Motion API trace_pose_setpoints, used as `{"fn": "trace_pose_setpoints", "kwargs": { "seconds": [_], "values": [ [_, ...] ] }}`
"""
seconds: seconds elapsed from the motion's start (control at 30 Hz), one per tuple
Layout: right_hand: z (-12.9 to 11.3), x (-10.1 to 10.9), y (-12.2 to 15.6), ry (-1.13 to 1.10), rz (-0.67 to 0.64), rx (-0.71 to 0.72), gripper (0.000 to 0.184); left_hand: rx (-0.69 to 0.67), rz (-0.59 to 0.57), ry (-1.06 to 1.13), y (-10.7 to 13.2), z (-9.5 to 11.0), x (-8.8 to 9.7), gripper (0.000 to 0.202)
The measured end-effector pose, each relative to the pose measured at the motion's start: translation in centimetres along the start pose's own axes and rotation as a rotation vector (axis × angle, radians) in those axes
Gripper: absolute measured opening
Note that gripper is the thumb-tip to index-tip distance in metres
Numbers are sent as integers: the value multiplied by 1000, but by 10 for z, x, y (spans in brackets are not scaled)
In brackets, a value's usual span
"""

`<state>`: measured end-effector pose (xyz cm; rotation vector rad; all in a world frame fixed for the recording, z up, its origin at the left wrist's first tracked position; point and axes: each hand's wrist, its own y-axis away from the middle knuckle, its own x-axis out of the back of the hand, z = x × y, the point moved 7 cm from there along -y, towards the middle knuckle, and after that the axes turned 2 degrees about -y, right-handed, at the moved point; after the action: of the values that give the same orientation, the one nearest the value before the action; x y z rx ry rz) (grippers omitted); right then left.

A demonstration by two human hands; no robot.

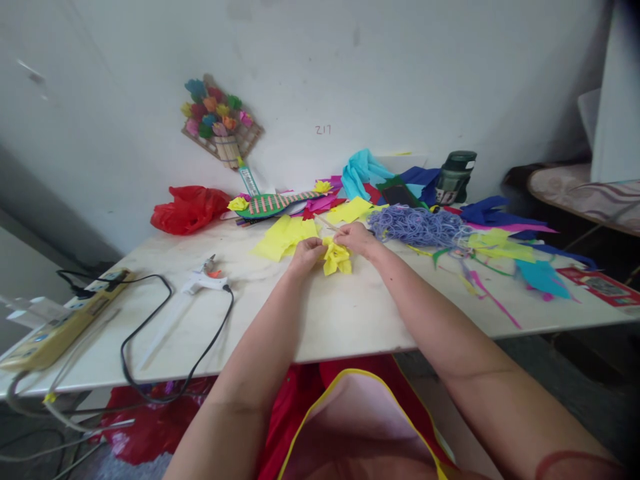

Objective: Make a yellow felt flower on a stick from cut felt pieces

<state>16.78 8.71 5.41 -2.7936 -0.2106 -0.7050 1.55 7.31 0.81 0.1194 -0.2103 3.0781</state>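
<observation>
Both my hands meet over the middle of the white table. My left hand is closed, pinching the left side of a crumpled yellow paper flower. From the right, my right hand is closed on the top of the same flower, fingers pinched together. The flower rests just above the tabletop between the two hands. Loose yellow paper sheets lie right behind my left hand.
A glue gun with a black cord and a yellow power strip lie at left. A red plastic bag, purple yarn pile, coloured paper scraps, a dark green jar and a wall-hung flower craft sit behind.
</observation>
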Motion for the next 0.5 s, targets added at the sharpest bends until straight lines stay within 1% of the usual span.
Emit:
{"fn": "trace_pose_setpoints", "kwargs": {
  "seconds": [0.13, 0.23, 0.37, 0.5],
  "values": [
    [2, 1, -1, -26, 7, -41, 9, 0, 4, 26, -1, 1, 0, 24],
    [3, 0, -1, -74, -6, -50, 9, 17, 35, 64, -1, 1, 1, 25],
    [3, -2, -1, -92, -11, -62, 10, 40, 64, 121, -1, -1, 2, 20],
    [4, -4, -1, -89, -34, -54, 9, 41, 68, 110, -1, -1, 4, 17]
  ]
}}
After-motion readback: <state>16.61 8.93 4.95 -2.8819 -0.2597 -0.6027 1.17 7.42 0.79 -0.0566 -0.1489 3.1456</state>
